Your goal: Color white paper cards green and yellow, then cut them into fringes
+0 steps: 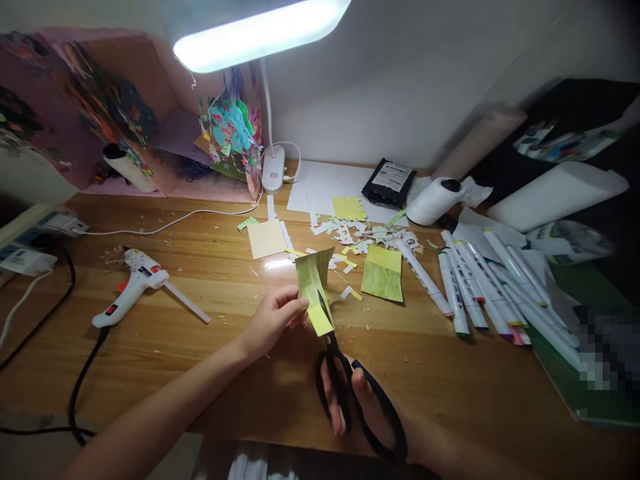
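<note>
Between the thumb and fingers of my left hand is a strip of yellow-green painted paper, held upright over the table. My right hand has its fingers through the loops of black-handled scissors. The scissor blades are parted and point away from me, with the paper between them. Just beyond lies a square of yellow-green paper. A plain cream paper square sits farther left, and a yellow paper piece with a notched edge lies behind.
White and green paper scraps lie mid-table. Several markers are bunched at right, by a white roll and black packet. A glue gun with its cord lies left. A lamp hangs above; a pink box stands behind.
</note>
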A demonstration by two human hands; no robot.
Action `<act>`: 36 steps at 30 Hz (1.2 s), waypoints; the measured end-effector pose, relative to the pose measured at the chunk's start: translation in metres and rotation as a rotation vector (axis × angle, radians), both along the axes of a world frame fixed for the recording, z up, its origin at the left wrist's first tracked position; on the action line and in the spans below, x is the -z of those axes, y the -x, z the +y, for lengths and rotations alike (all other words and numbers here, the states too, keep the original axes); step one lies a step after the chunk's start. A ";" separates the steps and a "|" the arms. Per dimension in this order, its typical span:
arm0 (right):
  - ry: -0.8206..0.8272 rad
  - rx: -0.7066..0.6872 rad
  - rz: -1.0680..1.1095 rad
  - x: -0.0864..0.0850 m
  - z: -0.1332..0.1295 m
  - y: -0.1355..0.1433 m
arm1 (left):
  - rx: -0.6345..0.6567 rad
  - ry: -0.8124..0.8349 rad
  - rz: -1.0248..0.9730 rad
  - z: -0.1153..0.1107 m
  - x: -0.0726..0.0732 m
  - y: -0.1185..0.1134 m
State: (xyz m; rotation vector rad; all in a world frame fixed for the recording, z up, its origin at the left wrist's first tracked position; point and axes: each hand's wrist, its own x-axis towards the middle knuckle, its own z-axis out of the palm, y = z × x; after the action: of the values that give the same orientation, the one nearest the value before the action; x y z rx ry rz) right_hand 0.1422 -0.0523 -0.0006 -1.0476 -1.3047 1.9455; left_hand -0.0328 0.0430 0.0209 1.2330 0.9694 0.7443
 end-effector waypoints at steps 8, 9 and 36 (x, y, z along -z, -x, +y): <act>0.010 0.031 -0.011 0.008 0.001 0.001 | 0.045 0.014 -0.003 -0.001 0.000 -0.003; 0.005 0.025 -0.033 0.008 0.001 0.001 | 0.042 0.013 0.000 -0.001 0.001 -0.003; -0.091 -0.095 -0.092 -0.004 0.042 0.006 | -0.180 -0.353 0.150 0.012 0.002 0.008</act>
State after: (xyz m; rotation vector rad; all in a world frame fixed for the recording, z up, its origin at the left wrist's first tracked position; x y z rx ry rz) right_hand 0.1358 -0.0106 0.0036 -1.0587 -1.5042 1.9065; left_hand -0.0409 0.0548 0.0192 1.5379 1.1143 1.0067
